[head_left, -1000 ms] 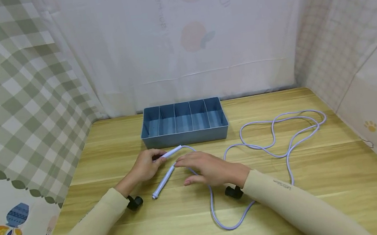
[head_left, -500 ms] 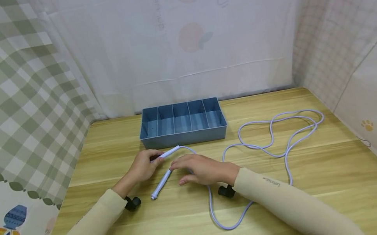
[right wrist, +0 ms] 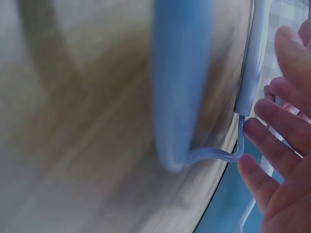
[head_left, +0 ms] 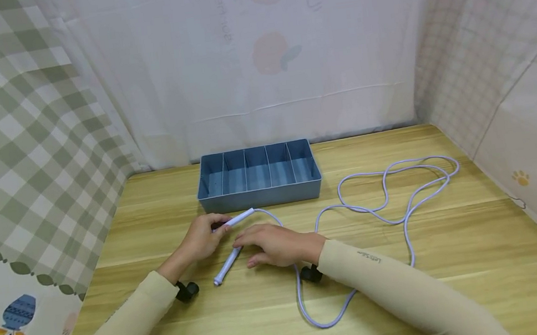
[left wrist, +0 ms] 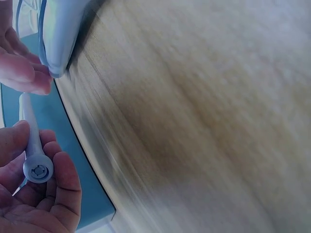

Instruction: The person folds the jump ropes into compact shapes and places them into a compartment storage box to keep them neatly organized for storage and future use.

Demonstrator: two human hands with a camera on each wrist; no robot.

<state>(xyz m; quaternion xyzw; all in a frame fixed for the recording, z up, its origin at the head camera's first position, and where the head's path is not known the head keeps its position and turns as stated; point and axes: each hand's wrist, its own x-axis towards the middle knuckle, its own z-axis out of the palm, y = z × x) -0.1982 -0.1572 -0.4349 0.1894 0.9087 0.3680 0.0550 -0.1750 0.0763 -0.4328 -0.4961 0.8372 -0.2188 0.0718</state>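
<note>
My left hand (head_left: 202,238) pinches one pale lavender jump rope handle (head_left: 240,218) between thumb and fingers, in front of the tray. In the left wrist view the near end of that handle (left wrist: 38,169) is round with a slotted recess. A second handle (head_left: 227,266) lies slanted on the table between my hands. My right hand (head_left: 278,244) is over its upper end with fingers loosely extended. The right wrist view shows the right fingertips (right wrist: 255,127) close beside the cord where it leaves the handle (right wrist: 251,68). The lavender cord (head_left: 324,326) runs under my right arm.
A blue-grey tray (head_left: 262,197) with several compartments stands at the back of the wooden table (head_left: 208,331). Loops of the cord (head_left: 385,186) spread over the right side. Patterned cloths (head_left: 272,116) hang behind and on both sides.
My right hand has moved a little left, so its fingers now cover the upper end of the lying handle. My left hand keeps its hold, nearly still.
</note>
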